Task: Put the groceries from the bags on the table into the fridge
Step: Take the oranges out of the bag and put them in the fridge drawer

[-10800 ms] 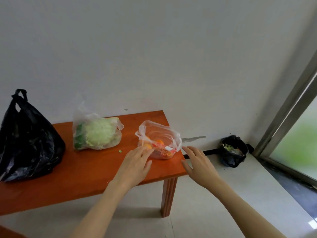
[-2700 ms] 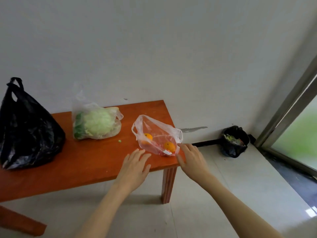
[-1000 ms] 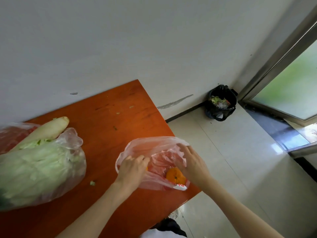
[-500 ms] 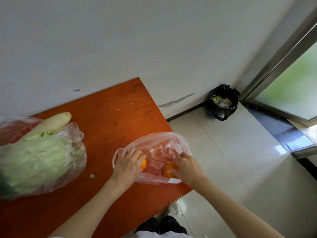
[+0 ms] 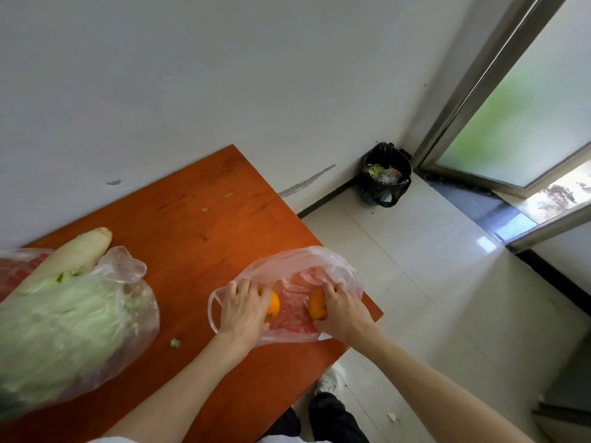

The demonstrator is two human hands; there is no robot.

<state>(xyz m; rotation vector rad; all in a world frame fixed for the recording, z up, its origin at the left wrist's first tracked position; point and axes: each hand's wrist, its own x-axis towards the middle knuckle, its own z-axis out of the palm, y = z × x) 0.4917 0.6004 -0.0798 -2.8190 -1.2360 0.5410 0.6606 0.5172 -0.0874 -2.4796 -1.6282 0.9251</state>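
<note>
Early stage: nothing in fridge yet (fridge not in view). Left hand (image 5: 244, 310) grips one orange (image 5: 271, 306), right hand (image 5: 340, 310) the other orange (image 5: 316, 305), inside clear bag (image 5: 300, 266) at worktop (image 5: 198, 219) corner. Cabbage bag (image 5: 70, 327) left of clear bag, untouched.

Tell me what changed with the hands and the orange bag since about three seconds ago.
Both hands went from the table edge into the clear bag. The left hand now grips one orange; the right hand grips the other orange. The bag stays on the table, the cabbage bag untouched.
</note>
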